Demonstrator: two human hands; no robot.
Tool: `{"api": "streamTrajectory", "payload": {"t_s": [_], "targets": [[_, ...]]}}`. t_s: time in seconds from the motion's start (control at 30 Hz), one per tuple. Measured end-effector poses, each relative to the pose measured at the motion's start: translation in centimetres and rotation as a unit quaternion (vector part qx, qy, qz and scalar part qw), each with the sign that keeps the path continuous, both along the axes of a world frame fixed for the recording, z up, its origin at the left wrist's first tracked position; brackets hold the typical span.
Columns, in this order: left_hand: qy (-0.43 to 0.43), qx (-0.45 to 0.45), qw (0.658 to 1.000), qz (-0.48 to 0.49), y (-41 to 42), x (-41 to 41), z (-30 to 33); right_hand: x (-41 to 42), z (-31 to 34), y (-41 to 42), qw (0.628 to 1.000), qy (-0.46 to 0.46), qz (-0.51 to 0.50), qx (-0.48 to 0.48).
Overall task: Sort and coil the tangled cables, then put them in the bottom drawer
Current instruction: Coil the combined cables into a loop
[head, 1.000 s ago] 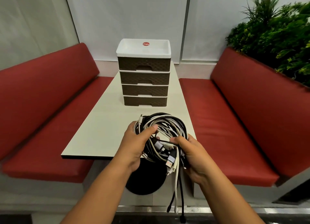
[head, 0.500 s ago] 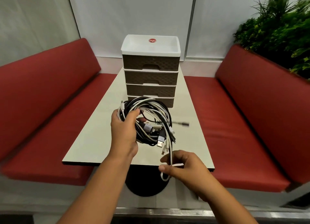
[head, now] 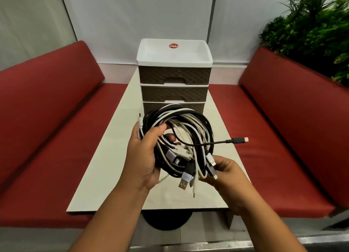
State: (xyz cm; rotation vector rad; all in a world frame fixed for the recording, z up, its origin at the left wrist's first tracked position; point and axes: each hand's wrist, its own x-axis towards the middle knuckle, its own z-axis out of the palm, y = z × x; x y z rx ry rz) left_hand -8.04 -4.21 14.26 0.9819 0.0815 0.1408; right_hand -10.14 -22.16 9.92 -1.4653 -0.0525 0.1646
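Tangled black-and-white cable bundle [head: 179, 138] held above beige table [head: 113, 157], left hand [head: 143, 157] clenched round its left side, right hand [head: 224, 173] — lower a moment ago — now pinching plug ends, brown woven-pattern drawer unit [head: 174, 78] behind — drawers closed.

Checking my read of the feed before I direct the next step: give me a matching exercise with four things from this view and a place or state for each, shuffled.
Things:
1. cable bundle
2. black cable end
3. drawer unit
4. plant

Places or states:
A. behind the right bench
B. held in both hands
C. at the table's far end, visible drawers shut
D. sticking out to the right

Pairs: 1-B, 2-D, 3-C, 4-A
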Motion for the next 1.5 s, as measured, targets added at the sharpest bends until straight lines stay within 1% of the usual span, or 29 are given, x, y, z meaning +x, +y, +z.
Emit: {"api": "streamTrajectory", "payload": {"t_s": [0.07,0.13,0.17,0.2,0.23,0.37,0.4,0.53,0.63,0.7,0.83,0.93,0.97,1.03,1.1,1.17,1.3,1.5], "targets": [[-0.002,0.008,1.000,-0.017,0.5,0.3,-0.3,0.6,0.2,0.6,0.992,0.066,-0.001,0.110],[-0.002,0.010,0.999,-0.030,1.0,0.7,-0.6,1.3,0.7,1.1,0.965,0.126,-0.019,0.228],[-0.001,0.013,0.999,-0.036,1.3,0.9,-0.8,1.6,1.1,1.3,0.950,0.146,-0.027,0.273],[0.001,0.017,0.999,-0.041,1.5,1.1,-1.0,1.9,1.5,1.6,0.944,0.157,-0.032,0.290],[0.004,0.021,0.999,-0.044,1.7,1.2,-1.3,2.1,1.8,1.9,0.945,0.166,-0.027,0.280],[0.022,0.033,0.998,-0.049,2.2,1.9,-2.0,2.6,2.0,2.8,0.969,0.170,-0.023,0.179],[0.023,0.043,0.998,-0.045,2.3,2.1,-2.2,2.6,1.8,2.9,0.971,0.172,-0.018,0.166],[0.022,0.100,0.994,-0.024,3.0,3.2,-3.2,2.4,1.6,4.0,0.976,0.140,0.014,0.167],[0.021,0.149,0.988,-0.025,3.4,4.0,-4.3,3.0,0.7,5.1,0.986,0.097,0.028,0.135],[0.027,0.185,0.982,-0.034,3.6,4.4,-5.1,3.5,-0.1,5.8,0.984,0.100,0.005,0.145],[0.057,0.257,0.963,-0.054,4.2,5.3,-6.2,4.3,-1.3,6.8,0.975,0.121,-0.076,0.169],[0.122,0.284,0.949,-0.059,4.7,6.1,-6.8,4.9,-2.3,7.3,0.972,0.116,-0.113,0.170],[0.155,0.274,0.946,-0.077,4.8,6.2,-6.7,5.1,-2.3,7.5,0.973,0.111,-0.120,0.165],[0.205,0.222,0.941,-0.153,5.1,6.5,-6.5,5.4,-2.4,7.8,0.974,0.105,-0.122,0.161],[0.203,0.141,0.940,-0.236,5.6,6.8,-6.1,5.7,-2.3,8.0,0.975,0.101,-0.108,0.165],[0.187,0.061,0.941,-0.274,6.0,7.1,-6.0,6.0,-2.5,8.0,0.976,0.103,-0.093,0.170],[0.158,-0.009,0.952,-0.262,6.0,7.6,-7.5,6.6,-2.9,8.1,0.975,0.127,-0.068,0.171],[0.197,-0.023,0.954,-0.225,6.0,7.9,-10.2,7.1,-5.5,8.0,0.964,0.193,-0.068,0.167]]}}
